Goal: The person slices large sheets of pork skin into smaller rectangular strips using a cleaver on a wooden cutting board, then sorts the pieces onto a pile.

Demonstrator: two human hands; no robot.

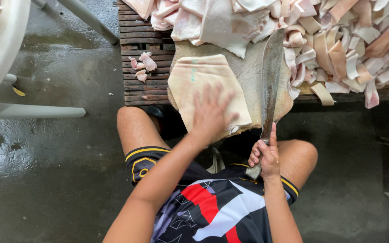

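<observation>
Head view shows the left hand spread flat on a skin slab; the right hand grips a knife just beside. Slab seems soft, greasy; hold its edge.

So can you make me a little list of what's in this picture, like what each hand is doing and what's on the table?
left hand: left hand pressed flat on a pale slab of skin
right hand: right hand gripped round the handle of a big cleaver
cleaver: blade lies on the round chopping block, pointing away from the person
pile: many cut strips heaped behind and to the right
scraps: a few small bits on the wooden slat table
floor: wet, dark concrete floor
</observation>
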